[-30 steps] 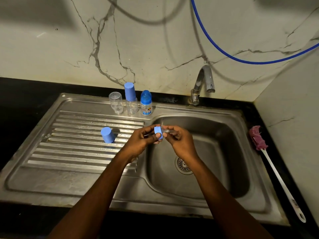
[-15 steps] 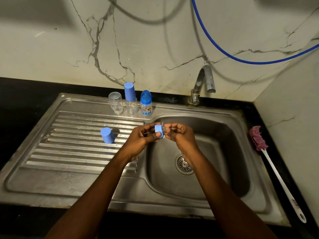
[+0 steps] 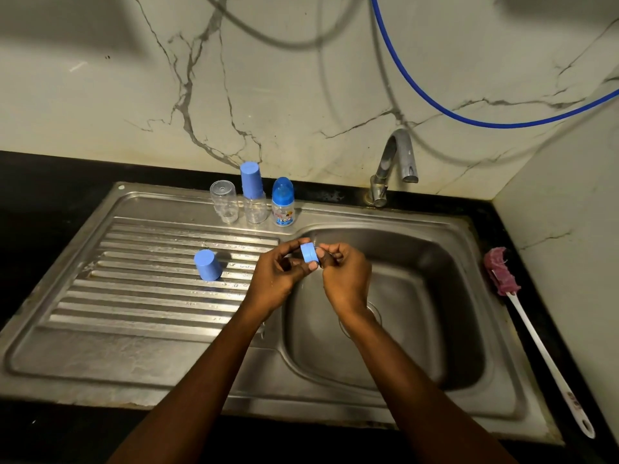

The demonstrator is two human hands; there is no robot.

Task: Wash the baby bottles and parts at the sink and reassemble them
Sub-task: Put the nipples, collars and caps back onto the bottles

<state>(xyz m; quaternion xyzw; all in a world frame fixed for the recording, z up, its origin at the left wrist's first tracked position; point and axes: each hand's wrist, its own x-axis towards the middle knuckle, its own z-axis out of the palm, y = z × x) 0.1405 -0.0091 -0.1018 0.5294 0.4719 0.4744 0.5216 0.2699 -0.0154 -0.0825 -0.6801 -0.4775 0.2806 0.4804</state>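
Over the left edge of the sink basin (image 3: 435, 296), the left hand (image 3: 278, 276) and right hand (image 3: 345, 272) both pinch a blue bottle collar ring (image 3: 308, 252) between curled fingers. Farther left, a blue cap (image 3: 207, 264) stands on the drainboard (image 3: 134, 296). A row of baby bottles (image 3: 283, 202) lines the back rim.

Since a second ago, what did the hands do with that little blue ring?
Both hands rose slightly and closed together. The left hand kept its hold on the blue ring; the right hand now pinches its other side, and the clear bit seen sticking up earlier no longer shows. The loose blue cap, bottles and brush stayed put.
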